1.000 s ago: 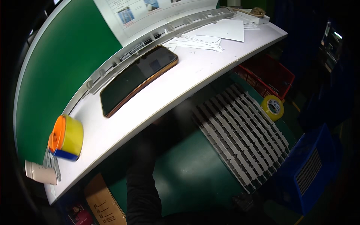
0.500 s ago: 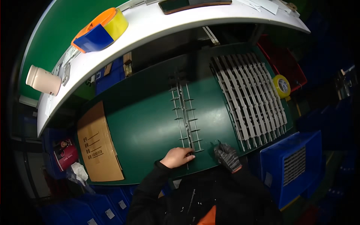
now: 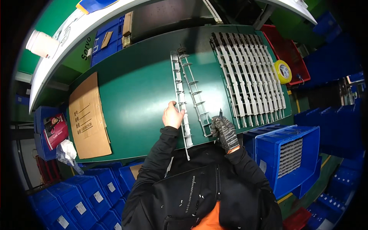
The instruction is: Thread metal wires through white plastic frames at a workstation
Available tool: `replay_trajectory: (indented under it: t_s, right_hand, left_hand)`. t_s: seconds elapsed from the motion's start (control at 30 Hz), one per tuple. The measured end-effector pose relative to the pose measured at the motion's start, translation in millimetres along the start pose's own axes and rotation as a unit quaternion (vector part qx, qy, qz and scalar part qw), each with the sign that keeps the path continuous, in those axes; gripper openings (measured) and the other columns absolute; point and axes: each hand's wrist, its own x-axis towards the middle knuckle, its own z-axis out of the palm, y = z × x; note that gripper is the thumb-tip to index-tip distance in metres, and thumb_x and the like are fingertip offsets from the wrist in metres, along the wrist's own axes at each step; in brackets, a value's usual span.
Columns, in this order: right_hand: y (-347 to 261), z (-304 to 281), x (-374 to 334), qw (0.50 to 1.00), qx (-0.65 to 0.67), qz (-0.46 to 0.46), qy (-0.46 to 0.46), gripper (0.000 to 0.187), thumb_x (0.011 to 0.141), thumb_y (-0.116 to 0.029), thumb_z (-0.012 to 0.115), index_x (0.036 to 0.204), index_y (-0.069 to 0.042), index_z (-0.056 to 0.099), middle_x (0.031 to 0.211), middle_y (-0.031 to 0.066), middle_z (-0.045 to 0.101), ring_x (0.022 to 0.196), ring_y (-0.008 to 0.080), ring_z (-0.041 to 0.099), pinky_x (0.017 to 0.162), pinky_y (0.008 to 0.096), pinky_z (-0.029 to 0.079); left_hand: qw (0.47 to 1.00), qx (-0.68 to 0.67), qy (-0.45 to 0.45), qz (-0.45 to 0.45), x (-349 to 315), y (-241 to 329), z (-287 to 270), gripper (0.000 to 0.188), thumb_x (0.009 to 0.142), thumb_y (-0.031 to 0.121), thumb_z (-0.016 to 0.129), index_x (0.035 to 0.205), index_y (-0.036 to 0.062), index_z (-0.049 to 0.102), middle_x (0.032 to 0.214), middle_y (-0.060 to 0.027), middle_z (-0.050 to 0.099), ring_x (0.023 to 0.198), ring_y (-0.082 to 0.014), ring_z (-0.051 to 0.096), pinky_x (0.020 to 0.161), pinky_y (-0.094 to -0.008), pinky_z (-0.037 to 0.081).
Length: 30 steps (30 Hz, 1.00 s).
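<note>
My bare left hand [image 3: 173,115] is closed on the near part of a long, narrow light-grey plastic strip [image 3: 179,82]. The strip's near end sticks out past the table edge. Right beside it lies a thin ladder-like plastic frame [image 3: 196,93] with short crossbars, apart from the strip along most of its length. My right hand [image 3: 225,133], in a grey knitted glove, is closed around a small tool [image 3: 220,112]; only its dark pointed tip shows, so its kind is unclear. That hand is at the near end of the frame; whether it touches it is hard to see.
Several similar grey strips [image 3: 249,76] lie in rows on the green table [image 3: 134,111], with a yellow tape roll [image 3: 283,71] beside them. Flat cardboard [image 3: 89,119] covers the left end. A blue crate [image 3: 306,168] stands at right, a red bin [image 3: 299,61] behind. A white shelf [image 3: 53,57] overhangs.
The strip and the ladder-like frame now lie apart, the strip shifted left. My left hand has moved with the strip, and my right hand has come close to the frame's near end. The view has shifted.
</note>
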Motion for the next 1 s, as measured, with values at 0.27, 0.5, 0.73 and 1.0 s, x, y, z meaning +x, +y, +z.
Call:
replay_trajectory:
  t_s: [0.27, 0.5, 0.73, 1.0]
  right_hand:
    - [-51, 10, 12, 0.993, -0.092, 0.004, -0.068, 0.021, 0.089, -0.020, 0.052, 0.101, -0.005, 0.059, 0.065, -0.0018, 0.054, 0.050, 0.0032, 0.046, 0.042, 0.0165, 0.034]
    - [-79, 51, 36, 0.997, -0.027, -0.044, -0.058, 0.022, 0.085, -0.024, 0.058, 0.096, -0.005, 0.060, 0.062, 0.0001, 0.055, 0.041, 0.0036, 0.043, 0.036, 0.0165, 0.032]
    - [-86, 61, 26, 0.996, -0.052, -0.058, -0.047, 0.015, 0.082, -0.021, 0.058, 0.082, -0.006, 0.053, 0.053, -0.0014, 0.046, 0.035, 0.0049, 0.036, 0.033, 0.0178, 0.026]
    - [-86, 48, 20, 0.995, -0.061, -0.076, -0.033, 0.017, 0.083, -0.023, 0.057, 0.081, -0.007, 0.052, 0.052, -0.0018, 0.045, 0.036, 0.0049, 0.036, 0.032, 0.0185, 0.025]
  left_hand:
    - [0.907, -0.410, -0.088, 0.015, -22, -34, -54, 0.024, 0.084, 0.004, 0.051, 0.107, 0.0011, 0.046, 0.092, -0.0043, 0.057, 0.080, -0.0098, 0.057, 0.067, -0.0237, 0.047]
    - [0.844, -0.461, -0.274, 0.027, -103, -9, -105, 0.031, 0.088, 0.006, 0.045, 0.118, 0.0010, 0.039, 0.108, -0.0102, 0.053, 0.090, -0.0178, 0.059, 0.075, -0.0275, 0.049]
    - [0.867, -0.322, -0.282, 0.255, -89, -2, -134, 0.034, 0.079, 0.020, 0.059, 0.107, 0.0018, 0.055, 0.111, -0.0115, 0.053, 0.102, -0.0210, 0.052, 0.088, -0.0331, 0.041]
    - [0.397, -0.646, -0.449, 0.473, -115, 145, -180, 0.024, 0.086, 0.021, 0.051, 0.098, 0.0028, 0.059, 0.116, -0.0230, 0.043, 0.102, -0.0341, 0.047, 0.086, -0.0411, 0.040]
